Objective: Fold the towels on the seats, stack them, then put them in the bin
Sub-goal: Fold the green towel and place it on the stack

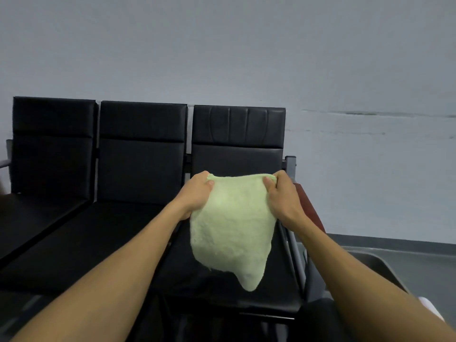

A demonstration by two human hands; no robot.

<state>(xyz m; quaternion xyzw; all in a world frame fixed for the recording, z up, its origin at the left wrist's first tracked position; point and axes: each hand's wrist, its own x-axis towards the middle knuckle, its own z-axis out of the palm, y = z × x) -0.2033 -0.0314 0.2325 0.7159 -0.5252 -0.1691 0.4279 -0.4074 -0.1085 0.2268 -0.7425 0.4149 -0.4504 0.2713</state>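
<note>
A row of 3 black seats [138, 169] stands against the wall, the leftmost cut off at the frame edge. The left hand [197, 193] pinches 1 top corner of the pale green towel [232, 225], fingers closed on it. The towel hangs in the air over the rightmost seat, long axis vertical, lower tip pointing down. The right hand [283, 198] grips the other corner. A grey bin [370, 265] shows only partly behind the right forearm.

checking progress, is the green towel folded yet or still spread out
Spread, not folded: the green towel hangs as one loose sheet from its top corners, pinched by the left hand and right hand.
</note>
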